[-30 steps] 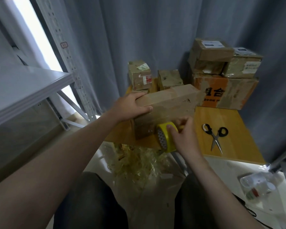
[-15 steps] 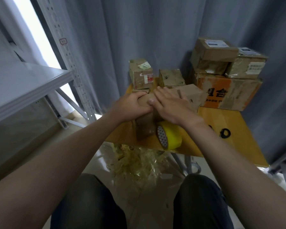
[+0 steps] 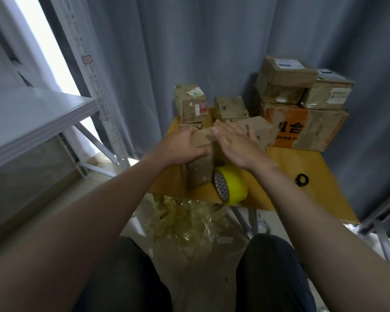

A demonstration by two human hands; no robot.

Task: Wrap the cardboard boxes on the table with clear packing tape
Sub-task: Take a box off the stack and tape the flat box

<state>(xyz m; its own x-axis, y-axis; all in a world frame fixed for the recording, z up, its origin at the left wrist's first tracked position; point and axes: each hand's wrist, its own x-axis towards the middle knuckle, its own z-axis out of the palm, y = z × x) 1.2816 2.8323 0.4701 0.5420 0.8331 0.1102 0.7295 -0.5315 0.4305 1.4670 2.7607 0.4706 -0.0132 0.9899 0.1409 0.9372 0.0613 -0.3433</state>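
Head cam: gripping one long box (image 3: 200, 176) by its left end with left hand (image 3: 180, 149) curled over the top, pressing right hand (image 3: 232, 143) flat on it. Resting it at the near edge of the table (image 3: 313, 167), one yellow tape roll (image 3: 231, 188) against its front. Counting five more behind: two small boxes (image 3: 190, 104), three stacked boxes (image 3: 302, 129).

Tape roll (image 3: 231, 186) before long box (image 3: 212, 154), stacked boxes (image 3: 302, 104) behind right
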